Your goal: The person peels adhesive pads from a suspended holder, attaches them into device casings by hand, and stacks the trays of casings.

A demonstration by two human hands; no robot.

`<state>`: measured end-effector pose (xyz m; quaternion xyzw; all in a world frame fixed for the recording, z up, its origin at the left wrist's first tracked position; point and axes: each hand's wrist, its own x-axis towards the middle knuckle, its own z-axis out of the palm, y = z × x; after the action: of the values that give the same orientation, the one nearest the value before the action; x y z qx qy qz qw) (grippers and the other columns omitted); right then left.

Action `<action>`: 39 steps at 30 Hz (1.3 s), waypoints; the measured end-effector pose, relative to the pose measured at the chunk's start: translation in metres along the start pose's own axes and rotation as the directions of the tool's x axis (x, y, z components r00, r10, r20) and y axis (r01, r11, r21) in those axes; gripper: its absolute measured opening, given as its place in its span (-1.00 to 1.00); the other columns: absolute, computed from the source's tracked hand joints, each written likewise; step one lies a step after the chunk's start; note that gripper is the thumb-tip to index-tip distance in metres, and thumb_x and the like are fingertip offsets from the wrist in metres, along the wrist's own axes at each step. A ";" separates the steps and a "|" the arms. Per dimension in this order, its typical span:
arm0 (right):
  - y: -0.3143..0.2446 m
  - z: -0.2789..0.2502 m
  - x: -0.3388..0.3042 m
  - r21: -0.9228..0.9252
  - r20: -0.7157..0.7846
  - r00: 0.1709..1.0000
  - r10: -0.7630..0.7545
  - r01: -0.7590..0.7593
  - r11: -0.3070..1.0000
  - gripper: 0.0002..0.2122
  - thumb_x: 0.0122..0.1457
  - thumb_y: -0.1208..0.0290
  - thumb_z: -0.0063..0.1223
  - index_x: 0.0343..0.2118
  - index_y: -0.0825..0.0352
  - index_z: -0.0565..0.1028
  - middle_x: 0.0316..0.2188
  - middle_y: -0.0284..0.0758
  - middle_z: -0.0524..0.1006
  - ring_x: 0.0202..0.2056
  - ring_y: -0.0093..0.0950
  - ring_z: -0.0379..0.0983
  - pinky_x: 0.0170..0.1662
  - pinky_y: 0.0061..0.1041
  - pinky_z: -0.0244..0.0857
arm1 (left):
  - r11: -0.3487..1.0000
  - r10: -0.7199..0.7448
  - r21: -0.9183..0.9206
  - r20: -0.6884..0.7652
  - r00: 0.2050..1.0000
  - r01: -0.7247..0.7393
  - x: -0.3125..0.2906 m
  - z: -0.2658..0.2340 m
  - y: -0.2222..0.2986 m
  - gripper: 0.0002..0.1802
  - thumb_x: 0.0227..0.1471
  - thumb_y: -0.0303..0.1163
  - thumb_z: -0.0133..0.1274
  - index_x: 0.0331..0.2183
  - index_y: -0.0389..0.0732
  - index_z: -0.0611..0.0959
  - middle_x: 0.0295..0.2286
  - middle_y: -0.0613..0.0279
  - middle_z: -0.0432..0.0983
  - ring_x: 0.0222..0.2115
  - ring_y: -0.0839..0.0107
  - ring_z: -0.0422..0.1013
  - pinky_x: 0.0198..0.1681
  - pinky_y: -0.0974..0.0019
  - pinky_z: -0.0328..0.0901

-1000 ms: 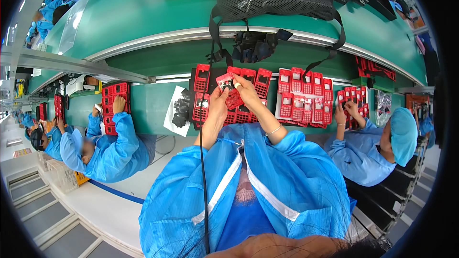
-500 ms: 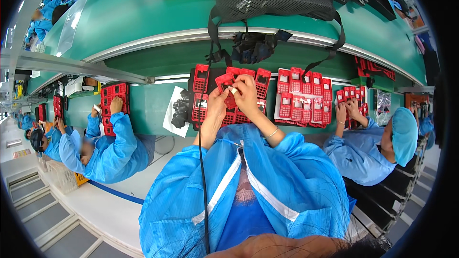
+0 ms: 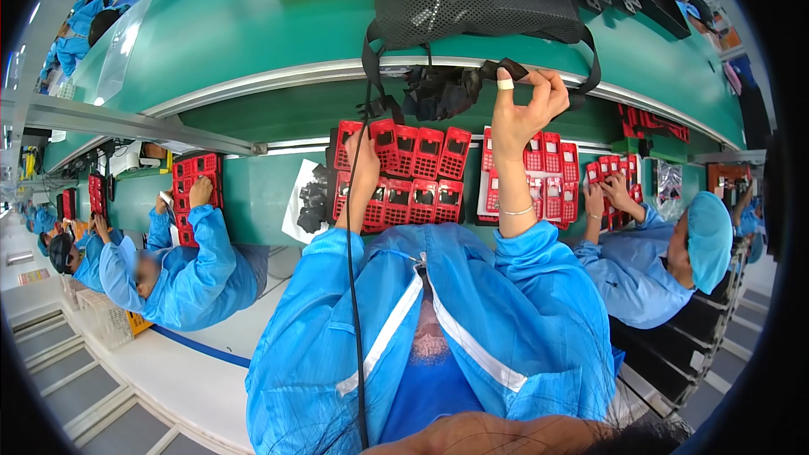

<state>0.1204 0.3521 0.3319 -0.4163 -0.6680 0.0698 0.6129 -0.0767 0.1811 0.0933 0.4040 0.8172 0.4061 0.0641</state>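
The right hand [image 3: 531, 118] is pinching a flat black piece [image 3: 511, 68] between the thumb and the fingertips, its other fingers curling above the palm; that light grip is probably suiting something so thin. A white wrap [image 3: 505, 84] is circling what looks like the thumb, and a bracelet [image 3: 517, 211] is sitting at the wrist.

The left hand [image 3: 364, 167] is closing on the lower left edge of a red handset housing [image 3: 384, 140], holding it tilted above its neighbours, seemingly to keep its window and keypad holes facing the person. How the hidden fingertips are bearing on it I cannot tell.

Just left of the pinched piece, a bunch of black pieces [image 3: 442, 93] is hanging along the front rail [image 3: 295, 75] of the raised green shelf [image 3: 244, 34], likely for easy reach above the work. Below, other red housings [image 3: 424, 197] are lying in two rows on a dark pad [image 3: 332, 160], perhaps so that each one is staying easy to pick out. More black pieces [image 3: 313, 202] are resting on a white sheet [image 3: 292, 217] to the left, while a second batch of housings [image 3: 552, 157] is lying beyond the right forearm.

Farther out, a black mesh bag [image 3: 480, 0] is resting on the shelf, and co-workers on the left [image 3: 198, 278] and right [image 3: 632, 244] are handling red housings too.
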 end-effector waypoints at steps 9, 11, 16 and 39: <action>0.006 0.007 -0.011 -0.086 0.028 0.999 0.041 -0.039 0.996 -0.42 -0.05 0.27 0.46 -0.01 0.38 0.39 -0.07 -0.16 0.26 -0.02 -0.24 0.21 0.07 -0.24 0.13 | 0.925 -0.221 0.303 -0.055 0.974 0.227 0.010 -0.037 -0.052 -0.68 -0.04 -0.55 0.17 -0.16 -0.30 0.61 -0.13 -0.03 0.49 -0.09 -0.04 0.36 0.00 -0.01 0.26; 0.001 0.003 -0.006 -0.027 0.020 0.995 0.099 -0.098 0.995 -0.39 -0.04 0.27 0.45 0.02 0.39 0.36 -0.08 -0.17 0.26 -0.03 -0.26 0.21 0.07 -0.25 0.13 | 0.927 -0.256 0.273 -0.036 0.966 0.256 0.013 -0.044 -0.063 -0.74 -0.04 -0.56 0.17 -0.22 -0.29 0.61 -0.21 -0.03 0.52 -0.13 -0.06 0.38 -0.02 -0.02 0.26; -0.002 -0.005 0.000 0.059 0.062 0.991 0.120 -0.124 0.991 -0.40 0.04 0.31 0.39 0.08 0.39 0.31 -0.11 -0.23 0.28 -0.08 -0.34 0.25 0.06 -0.32 0.16 | 0.950 -0.289 0.083 -0.120 0.950 0.300 0.006 -0.053 -0.071 -0.81 0.02 -0.59 0.10 -0.24 -0.30 0.55 -0.37 -0.07 0.57 -0.30 -0.12 0.44 -0.20 -0.04 0.31; 0.067 -0.026 -0.139 0.137 0.664 0.713 0.225 -0.412 0.901 -0.63 0.05 0.39 0.35 -0.09 0.36 0.50 -0.27 -0.30 0.48 -0.32 -0.49 0.44 -0.23 -0.50 0.36 | 0.038 -0.204 -0.773 0.614 0.763 0.633 -0.089 -0.009 0.066 -0.62 0.19 -0.53 0.06 0.03 -0.14 0.41 -0.10 0.19 0.52 -0.08 0.33 0.50 -0.08 0.17 0.49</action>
<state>0.1614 0.2947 0.1918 -0.3885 -0.7354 0.4032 0.3817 0.0184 0.1353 0.1261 0.0677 0.4273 0.7073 0.5591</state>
